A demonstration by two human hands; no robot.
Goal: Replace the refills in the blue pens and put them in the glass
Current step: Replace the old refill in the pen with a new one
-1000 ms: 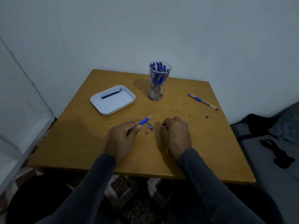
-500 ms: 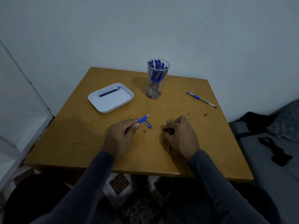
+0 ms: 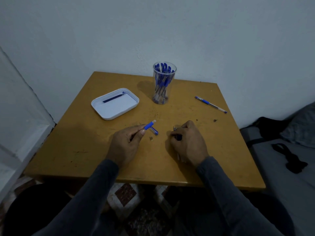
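My left hand (image 3: 125,143) pinches a pen barrel (image 3: 149,124) with a blue grip, its open end pointing up and right. A blue pen cap (image 3: 154,130) lies on the table just beside it, with a small metal tip (image 3: 151,138) below. My right hand (image 3: 187,142) is closed on a thin refill (image 3: 178,137) that runs through the fist. A clear glass (image 3: 162,84) holding several blue pens stands at the back. One whole blue pen (image 3: 210,104) lies at the right.
A white tray (image 3: 131,104) at the back left holds one dark refill (image 3: 112,98). The wooden table (image 3: 85,143) stands against a white wall. A grey cushion with a black strap (image 3: 288,159) lies to the right.
My right hand has shifted a little right and turned, showing the refill's end between its fingers. The left hand keeps the barrel in much the same place.
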